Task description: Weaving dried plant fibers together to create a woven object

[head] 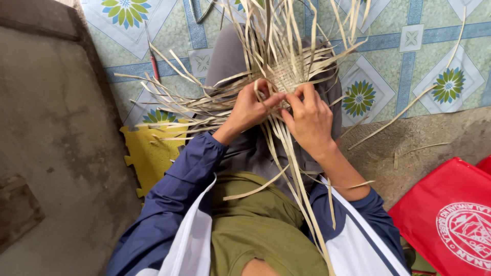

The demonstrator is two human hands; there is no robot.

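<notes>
A half-woven mat of pale bamboo strips rests on my lap, with loose strips fanning out to the left, upward and down toward me. My left hand pinches strips at the near edge of the woven patch. My right hand grips strips right beside it, fingertips nearly touching the left hand. Long loose strips hang between my arms over my grey trousers.
A patterned floor sheet with blue bands and flower shapes lies beneath. A yellow foam tile sits at my left. A red bag lies at lower right. A thin red-handled tool lies upper left. Bare concrete spreads left.
</notes>
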